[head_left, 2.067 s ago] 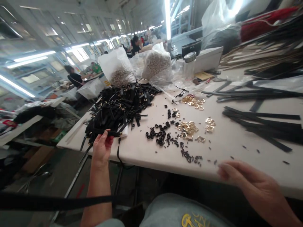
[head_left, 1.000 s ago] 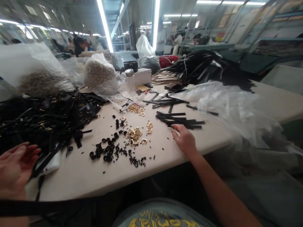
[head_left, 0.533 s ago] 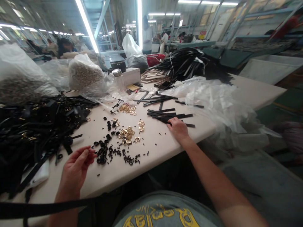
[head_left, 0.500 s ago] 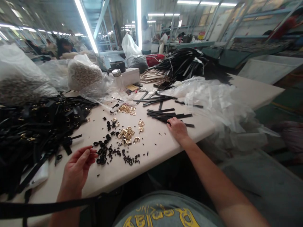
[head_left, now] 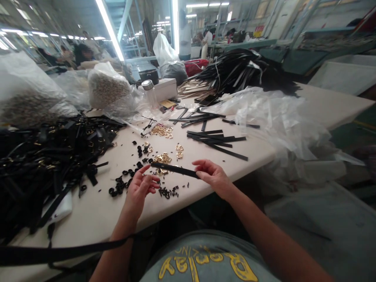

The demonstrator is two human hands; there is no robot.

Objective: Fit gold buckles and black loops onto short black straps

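Observation:
My right hand (head_left: 213, 176) pinches one end of a short black strap (head_left: 175, 169) and holds it level just above the table (head_left: 96, 211). My left hand (head_left: 141, 188) is at the strap's other end, fingers curled and pressed together near its tip. Under the strap lie gold buckles (head_left: 163, 158) and small black loops (head_left: 120, 185). More loose black straps (head_left: 217, 139) lie on the table beyond my right hand.
A big heap of black straps with buckles (head_left: 47, 160) fills the left side. Clear bags of metal parts (head_left: 107, 88) and a jar (head_left: 149, 94) stand behind. Crumpled plastic (head_left: 273, 117) covers the right. A black strap (head_left: 58, 250) hangs across near my lap. People work far behind.
My right hand took a strap from the loose pile and brought it toward me. My left hand moved from the black loops up to the strap's free end.

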